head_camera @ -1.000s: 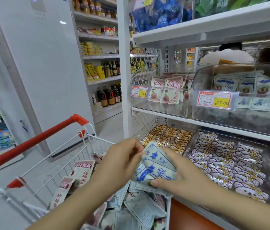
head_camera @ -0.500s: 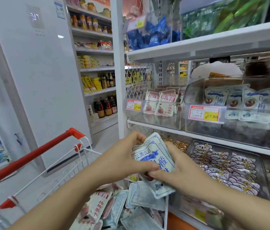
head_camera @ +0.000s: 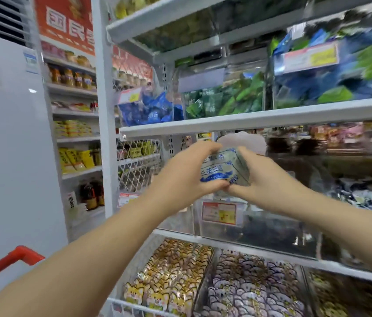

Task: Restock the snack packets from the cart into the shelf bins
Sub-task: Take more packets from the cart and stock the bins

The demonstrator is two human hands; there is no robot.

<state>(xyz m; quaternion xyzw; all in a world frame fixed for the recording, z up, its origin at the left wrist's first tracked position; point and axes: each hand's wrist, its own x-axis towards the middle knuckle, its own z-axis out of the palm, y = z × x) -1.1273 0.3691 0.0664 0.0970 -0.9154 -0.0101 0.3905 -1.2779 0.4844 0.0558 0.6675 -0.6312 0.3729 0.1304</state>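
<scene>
A left hand [head_camera: 187, 177] and a right hand [head_camera: 269, 179] clasped a small stack of packets [head_camera: 224, 170] between them, each curled round one side. The packets were pale grey-white with blue characters and a blue band. They were held up before the middle shelf, above a clear bin [head_camera: 260, 227] with a red-and-yellow tag [head_camera: 219, 212]; its contents were too blurred to tell. Lower bins held yellow packs [head_camera: 171, 277] and purple packs [head_camera: 249, 287].
</scene>
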